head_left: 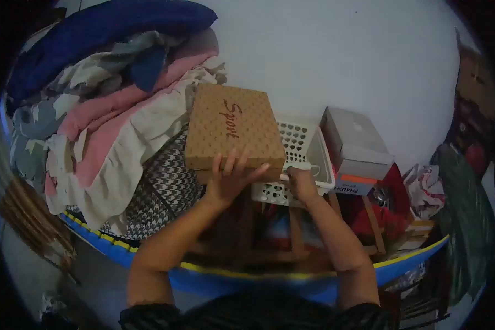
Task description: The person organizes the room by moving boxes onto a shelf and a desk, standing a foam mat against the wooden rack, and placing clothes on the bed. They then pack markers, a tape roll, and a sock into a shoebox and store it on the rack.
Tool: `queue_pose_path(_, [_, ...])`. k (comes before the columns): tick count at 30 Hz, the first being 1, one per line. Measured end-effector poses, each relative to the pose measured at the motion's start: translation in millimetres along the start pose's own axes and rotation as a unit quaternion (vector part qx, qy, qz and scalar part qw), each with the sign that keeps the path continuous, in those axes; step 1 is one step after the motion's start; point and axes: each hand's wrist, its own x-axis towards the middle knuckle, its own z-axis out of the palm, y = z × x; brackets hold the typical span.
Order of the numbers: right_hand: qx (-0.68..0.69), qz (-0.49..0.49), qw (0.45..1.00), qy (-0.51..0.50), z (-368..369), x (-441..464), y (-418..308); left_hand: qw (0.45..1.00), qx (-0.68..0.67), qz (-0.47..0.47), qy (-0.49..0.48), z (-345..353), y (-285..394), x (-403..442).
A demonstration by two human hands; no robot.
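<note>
A brown cardboard box marked "Sport" lies lid up, partly over a white plastic basket with heart-shaped holes. My left hand is spread against the box's front side, its fingertips on the lid's front edge. My right hand is closed at the front of the basket, beside the box's right corner. A small white item shows just above its fingers. What the right fingers grip is hidden.
A grey-white box stands right of the basket, on an orange-and-white box. Folded blankets and a houndstooth cloth pile up at left. A blue-and-yellow edge runs along the front, and a white wall stands behind.
</note>
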Motion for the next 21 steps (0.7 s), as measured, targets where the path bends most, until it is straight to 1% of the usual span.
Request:
queue_pose_path(1, [0.030,0.014,0.999,0.011,-5,0,2,1.000,0.006,0.013,-0.019,-4,-2,2])
queue_pose_path(2, [0.048,0.031,0.998,-0.009,-8,-3,7,0.999,0.011,0.027,-0.038,-6,-4,4])
queue_pose_path(5, [0.002,0.022,1.000,0.000,-20,-14,22,0.999,-0.030,0.027,-0.023,0,-8,1])
queue_pose_path(6, [0.060,-0.015,0.996,0.062,-17,-18,30,0.999,-0.037,0.028,-0.028,0,-9,2])
queue_pose_path(9, [0.060,-0.030,0.996,0.066,-23,-28,45,0.996,-0.064,0.038,-0.052,-5,-11,5])
queue_pose_path(10, [0.059,-0.011,0.997,0.040,-32,-29,45,0.994,-0.076,0.044,-0.064,-5,-12,4])
queue_pose_path(11, [0.057,-0.014,0.997,0.040,-33,-30,49,0.992,-0.088,0.050,-0.077,-6,-11,4])
queue_pose_path(14, [0.057,-0.023,0.997,0.047,-30,-34,62,0.963,-0.215,-0.058,-0.152,-17,-1,8])
queue_pose_path(17, [0.074,-0.030,0.995,0.059,-26,-37,72,0.966,-0.192,-0.079,-0.156,3,-2,1])
queue_pose_path(20, [0.082,-0.032,0.994,0.062,-24,-36,74,0.973,-0.179,-0.043,-0.142,10,-1,-1])
queue_pose_path(21, [0.077,-0.032,0.994,0.065,-24,-36,73,0.972,-0.173,-0.048,-0.151,11,-1,1])
